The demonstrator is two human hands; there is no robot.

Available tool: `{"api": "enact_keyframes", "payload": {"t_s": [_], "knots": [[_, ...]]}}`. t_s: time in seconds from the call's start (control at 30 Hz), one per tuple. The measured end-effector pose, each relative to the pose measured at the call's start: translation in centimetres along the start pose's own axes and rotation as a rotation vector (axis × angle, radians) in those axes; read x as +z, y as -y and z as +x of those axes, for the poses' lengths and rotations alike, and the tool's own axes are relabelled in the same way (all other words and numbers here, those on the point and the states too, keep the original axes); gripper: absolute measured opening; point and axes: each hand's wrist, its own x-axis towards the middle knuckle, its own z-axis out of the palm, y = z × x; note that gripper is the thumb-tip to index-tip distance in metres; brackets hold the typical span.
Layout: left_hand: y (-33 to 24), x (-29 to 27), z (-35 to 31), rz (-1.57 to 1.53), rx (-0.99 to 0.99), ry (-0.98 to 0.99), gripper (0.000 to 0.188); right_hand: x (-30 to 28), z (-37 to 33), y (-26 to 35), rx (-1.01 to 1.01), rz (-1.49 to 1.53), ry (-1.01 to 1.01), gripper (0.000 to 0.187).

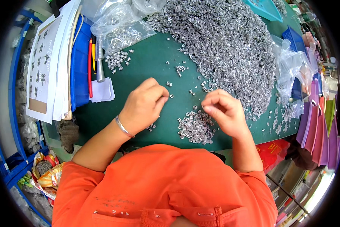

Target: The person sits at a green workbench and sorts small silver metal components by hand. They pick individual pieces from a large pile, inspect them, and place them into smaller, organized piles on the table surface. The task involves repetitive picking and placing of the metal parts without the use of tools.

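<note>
A large heap of small silvery metal parts (230, 49) covers the far right of a green table mat (151, 64). A smaller pile of the same parts (194, 126) lies just below my right hand (225, 111), whose fingers are pinched together over it; whether a part sits between them I cannot tell. My left hand (145, 104) rests on the mat with fingers curled down, its fingertips beside a single loose part (171, 96). A silver bangle is on my left wrist. A few more loose parts (181, 69) are scattered farther out between the hands.
Clear plastic bags (120, 22) with parts lie at the back left, next to a little cluster of parts (117, 60). A blue tray (79, 64), pens, a metal tool (100, 60) and paper sheets (45, 64) line the left. Bags and coloured trays (317, 125) crowd the right edge.
</note>
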Motion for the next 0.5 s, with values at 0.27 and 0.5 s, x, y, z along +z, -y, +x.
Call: {"api": "enact_keyframes", "payload": {"t_s": [0.27,0.5], "knots": [[0.4,-0.6,0.1,-0.009,-0.055,-0.041,0.006,1.6,0.6,-0.1,-0.308,-0.604,-0.061,0.008],[0.0,-1.6,-0.6,-0.044,-0.133,-0.06,0.006,2.5,2.8,-1.9,-0.496,-0.804,-0.24,0.01]]}}
